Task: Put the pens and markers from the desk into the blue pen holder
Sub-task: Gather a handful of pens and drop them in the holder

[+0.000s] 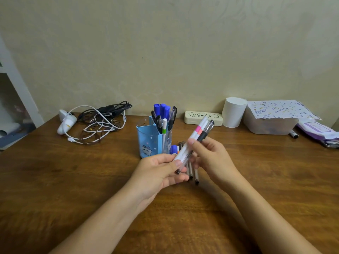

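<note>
The blue pen holder [149, 142] stands mid-desk with several pens and blue markers upright in it. Just in front and to its right, both hands hold a small bundle of pens [197, 135]: white ones with pink and orange bands and a clear one with a black grip. My left hand [161, 171] grips the bundle's lower end; my right hand [211, 154] pinches it near the middle. More pens [193, 171] lie on the desk under my hands, partly hidden. A blue marker [173, 149] lies beside the holder.
A tangle of cables [102, 121] and a white device [66, 121] lie at the back left. At the back right are a cream pencil case [203, 117], a white cup [233, 112], a plastic box [269, 123] under paper, and a marker [294, 134].
</note>
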